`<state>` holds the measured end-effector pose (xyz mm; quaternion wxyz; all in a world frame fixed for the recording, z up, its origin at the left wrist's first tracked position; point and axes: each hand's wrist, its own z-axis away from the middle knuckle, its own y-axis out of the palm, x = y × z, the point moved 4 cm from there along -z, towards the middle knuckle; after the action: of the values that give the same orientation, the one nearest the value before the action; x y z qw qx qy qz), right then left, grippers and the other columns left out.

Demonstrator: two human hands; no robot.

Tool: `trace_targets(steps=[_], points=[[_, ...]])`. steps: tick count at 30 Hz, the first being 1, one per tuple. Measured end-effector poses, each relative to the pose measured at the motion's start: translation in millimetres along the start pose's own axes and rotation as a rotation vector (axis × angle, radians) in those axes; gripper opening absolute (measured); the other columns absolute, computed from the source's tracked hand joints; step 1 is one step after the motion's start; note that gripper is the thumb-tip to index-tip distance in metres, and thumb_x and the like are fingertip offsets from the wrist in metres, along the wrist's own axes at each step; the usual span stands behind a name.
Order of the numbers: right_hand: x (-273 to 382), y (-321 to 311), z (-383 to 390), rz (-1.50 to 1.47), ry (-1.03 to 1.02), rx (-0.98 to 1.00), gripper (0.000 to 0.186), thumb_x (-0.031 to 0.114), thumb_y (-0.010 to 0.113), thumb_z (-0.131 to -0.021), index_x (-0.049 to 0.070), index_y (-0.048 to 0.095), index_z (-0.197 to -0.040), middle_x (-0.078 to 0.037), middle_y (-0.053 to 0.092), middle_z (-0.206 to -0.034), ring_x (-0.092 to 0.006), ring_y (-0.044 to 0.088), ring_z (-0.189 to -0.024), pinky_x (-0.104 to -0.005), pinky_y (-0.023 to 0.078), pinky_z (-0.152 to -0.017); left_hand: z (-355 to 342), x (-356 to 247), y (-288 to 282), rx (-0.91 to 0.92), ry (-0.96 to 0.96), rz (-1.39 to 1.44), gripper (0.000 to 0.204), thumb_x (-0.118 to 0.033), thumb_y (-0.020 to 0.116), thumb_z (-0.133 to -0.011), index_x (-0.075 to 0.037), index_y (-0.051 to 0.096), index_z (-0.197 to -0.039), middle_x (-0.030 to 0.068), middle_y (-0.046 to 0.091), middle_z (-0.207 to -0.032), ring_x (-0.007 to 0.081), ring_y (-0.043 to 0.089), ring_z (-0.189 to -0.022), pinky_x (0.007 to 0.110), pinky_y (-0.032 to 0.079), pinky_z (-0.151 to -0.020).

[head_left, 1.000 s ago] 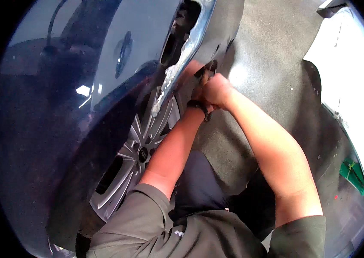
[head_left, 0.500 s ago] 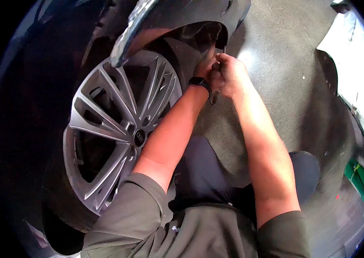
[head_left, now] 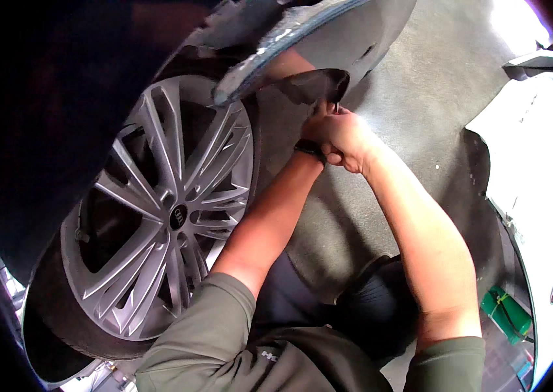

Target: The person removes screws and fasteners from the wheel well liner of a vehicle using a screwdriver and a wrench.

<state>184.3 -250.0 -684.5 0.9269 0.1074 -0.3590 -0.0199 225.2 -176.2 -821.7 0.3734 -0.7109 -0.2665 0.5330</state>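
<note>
My right hand [head_left: 350,138] is closed, fingers curled, just below the rear corner of a dark car's fender lip [head_left: 342,83]. A thin dark shaft seems to rise from its thumb side to the lip; what it belongs to is hidden in the fist. Behind it and touching it is my left hand [head_left: 314,125], with a black band at the wrist. Its upper fingers reach up to the lip's edge, and the rest are covered by the right hand. To the left stands a silver multi-spoke alloy wheel [head_left: 170,189] with its tyre.
A ragged, pale-edged body panel edge [head_left: 250,72] juts over the wheel top. On the right lies a white car body panel [head_left: 541,144], with a green box-like object [head_left: 506,315] beside it. Grey concrete floor [head_left: 414,124] stretches between the car and that panel.
My view has shifted, so the wheel sits further left and the fender lip lower. The two hands have drawn closer together, and the right now covers more of the left.
</note>
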Motion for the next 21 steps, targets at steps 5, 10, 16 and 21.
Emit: trace_targets(steps=[5,10,16,21], points=[[15,-4,14,0.289,0.087,0.035,0.014,0.014,0.061,-0.095,0.013,0.051,-0.104,-0.001,0.053,-0.069,-0.0092,0.046,-0.050,-0.0242,0.030,-0.037,0,-12,-12,-0.229,0.227,-0.073,0.043,-0.024,0.055,-0.097,-0.010,0.044,-0.135,0.0177,0.061,-0.117,0.0330,0.063,-0.108,0.041,0.053,-0.089],[16,-4,6,0.518,0.130,0.150,0.008,0.013,0.057,-0.096,0.007,0.053,-0.091,-0.005,0.054,-0.068,-0.0112,0.047,-0.050,-0.0280,0.036,-0.040,21,-10,-31,-0.073,-0.380,0.868,0.040,-0.021,0.059,-0.092,-0.009,0.048,-0.128,0.0198,0.058,-0.126,0.0383,0.064,-0.108,0.045,0.055,-0.085],[-25,7,-19,1.911,-0.319,0.333,0.011,0.012,0.064,-0.087,0.003,0.072,-0.090,-0.014,0.071,-0.083,-0.0240,0.069,-0.075,-0.0331,0.051,-0.058,30,-21,-59,-0.006,-0.218,0.159,0.054,-0.026,0.055,-0.094,-0.020,0.040,-0.145,0.0224,0.065,-0.116,0.0391,0.067,-0.097,0.047,0.054,-0.078],[-45,-6,-15,1.026,-0.087,-0.241,0.045,0.021,0.069,-0.087,-0.011,0.054,-0.116,-0.028,0.067,-0.114,-0.0419,0.068,-0.106,-0.0487,0.052,-0.094,31,-3,-54,-0.058,-0.033,0.032,0.035,-0.022,0.056,-0.090,-0.014,0.059,-0.124,0.0212,0.059,-0.133,0.0409,0.069,-0.089,0.049,0.055,-0.074]])
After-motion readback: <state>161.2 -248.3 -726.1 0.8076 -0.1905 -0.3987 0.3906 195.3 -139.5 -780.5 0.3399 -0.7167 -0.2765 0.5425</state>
